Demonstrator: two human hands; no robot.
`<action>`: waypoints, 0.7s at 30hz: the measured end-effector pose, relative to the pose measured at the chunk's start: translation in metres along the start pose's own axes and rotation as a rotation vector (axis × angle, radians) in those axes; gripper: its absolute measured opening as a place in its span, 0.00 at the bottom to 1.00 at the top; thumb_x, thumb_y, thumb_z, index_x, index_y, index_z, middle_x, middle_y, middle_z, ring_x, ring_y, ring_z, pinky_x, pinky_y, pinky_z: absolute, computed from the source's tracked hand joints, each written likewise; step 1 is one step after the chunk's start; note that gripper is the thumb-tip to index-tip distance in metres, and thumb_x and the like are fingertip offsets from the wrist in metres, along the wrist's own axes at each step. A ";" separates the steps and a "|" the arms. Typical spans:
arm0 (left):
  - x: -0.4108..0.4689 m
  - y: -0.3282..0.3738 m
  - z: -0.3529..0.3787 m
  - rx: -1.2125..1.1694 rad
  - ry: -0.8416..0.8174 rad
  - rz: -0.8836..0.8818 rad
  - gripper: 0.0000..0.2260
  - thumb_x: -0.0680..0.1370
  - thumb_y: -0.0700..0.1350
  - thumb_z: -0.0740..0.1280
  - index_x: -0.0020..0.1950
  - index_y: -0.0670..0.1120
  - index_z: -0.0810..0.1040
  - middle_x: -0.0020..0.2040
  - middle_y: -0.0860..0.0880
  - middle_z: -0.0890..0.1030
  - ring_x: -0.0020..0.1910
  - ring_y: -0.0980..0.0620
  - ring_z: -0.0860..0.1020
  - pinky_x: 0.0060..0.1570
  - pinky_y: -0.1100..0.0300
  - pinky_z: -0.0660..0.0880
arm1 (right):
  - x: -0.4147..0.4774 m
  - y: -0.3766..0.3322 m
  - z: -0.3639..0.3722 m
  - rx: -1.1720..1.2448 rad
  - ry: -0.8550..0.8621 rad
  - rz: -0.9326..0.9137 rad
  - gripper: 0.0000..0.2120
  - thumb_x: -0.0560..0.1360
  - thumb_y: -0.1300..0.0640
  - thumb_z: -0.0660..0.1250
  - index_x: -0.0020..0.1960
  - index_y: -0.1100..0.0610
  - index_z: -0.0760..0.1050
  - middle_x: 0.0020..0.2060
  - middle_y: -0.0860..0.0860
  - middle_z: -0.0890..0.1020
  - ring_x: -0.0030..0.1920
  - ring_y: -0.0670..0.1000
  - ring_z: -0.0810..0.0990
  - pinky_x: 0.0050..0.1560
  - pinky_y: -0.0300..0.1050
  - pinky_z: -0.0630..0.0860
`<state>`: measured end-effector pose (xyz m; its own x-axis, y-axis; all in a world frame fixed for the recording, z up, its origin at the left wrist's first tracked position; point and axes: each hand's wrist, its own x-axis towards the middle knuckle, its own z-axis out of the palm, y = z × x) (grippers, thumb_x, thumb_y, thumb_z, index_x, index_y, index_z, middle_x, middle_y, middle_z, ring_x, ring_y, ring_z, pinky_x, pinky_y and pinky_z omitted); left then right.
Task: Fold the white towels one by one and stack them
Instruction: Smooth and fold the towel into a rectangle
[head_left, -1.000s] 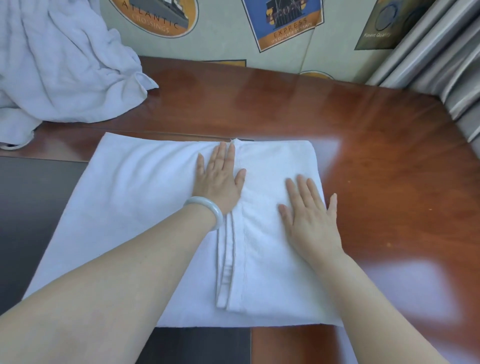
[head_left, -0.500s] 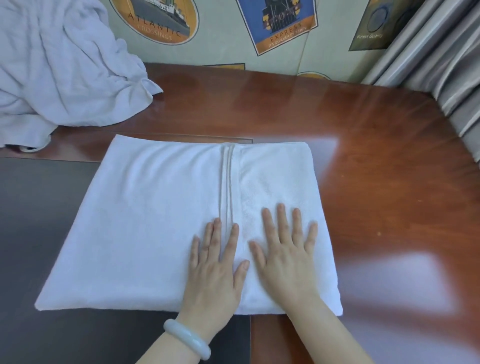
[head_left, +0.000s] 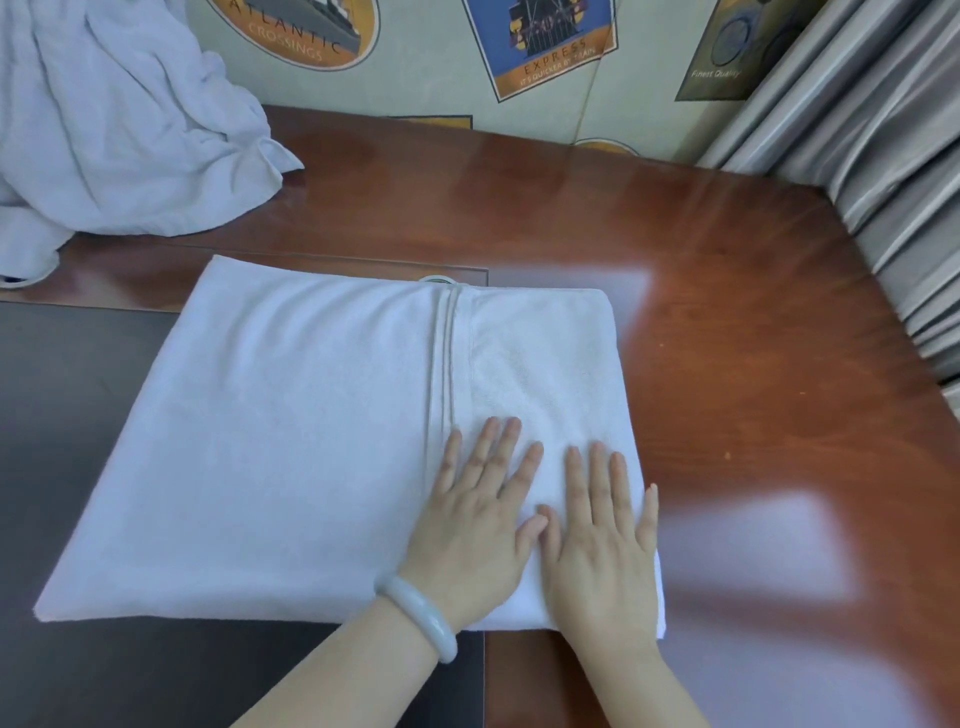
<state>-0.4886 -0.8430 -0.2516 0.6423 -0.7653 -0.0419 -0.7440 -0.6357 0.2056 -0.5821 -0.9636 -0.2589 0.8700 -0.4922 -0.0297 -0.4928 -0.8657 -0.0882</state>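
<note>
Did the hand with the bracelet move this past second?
Yes. The left hand slid toward the person, from the far edge of the towel to the near edge.

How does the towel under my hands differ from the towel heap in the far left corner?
The flat towel lies smooth and folded, with a hemmed edge running down its top; the heap is crumpled and creased. The flat towel is pressed under the left hand and right hand; nothing touches the heap. The flat towel lies nearer the person, the heap farther back. Both are white and rest on the table.
</note>
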 end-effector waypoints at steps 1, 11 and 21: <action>0.002 0.000 0.004 0.011 -0.012 0.015 0.28 0.82 0.58 0.45 0.81 0.51 0.51 0.81 0.47 0.46 0.80 0.48 0.41 0.76 0.40 0.47 | 0.001 -0.001 0.000 0.001 0.006 0.002 0.31 0.80 0.44 0.46 0.79 0.58 0.58 0.78 0.56 0.59 0.79 0.55 0.55 0.75 0.65 0.56; -0.002 -0.006 0.006 -0.049 0.010 -0.063 0.28 0.81 0.56 0.50 0.81 0.49 0.54 0.81 0.46 0.49 0.80 0.49 0.47 0.75 0.40 0.55 | -0.030 0.028 -0.004 0.202 -0.021 -0.008 0.30 0.81 0.42 0.47 0.80 0.53 0.52 0.80 0.49 0.51 0.80 0.51 0.48 0.76 0.56 0.53; 0.000 0.010 -0.005 0.072 -0.021 -0.093 0.29 0.80 0.52 0.46 0.80 0.43 0.56 0.80 0.42 0.52 0.80 0.44 0.49 0.75 0.38 0.51 | -0.056 0.095 -0.022 0.567 -0.240 -0.135 0.46 0.74 0.53 0.72 0.79 0.36 0.45 0.78 0.35 0.46 0.78 0.40 0.47 0.75 0.51 0.59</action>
<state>-0.4951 -0.8484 -0.2450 0.7055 -0.7044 -0.0779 -0.6934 -0.7088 0.1296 -0.6783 -1.0206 -0.2442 0.9359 -0.2910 -0.1982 -0.3498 -0.7035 -0.6187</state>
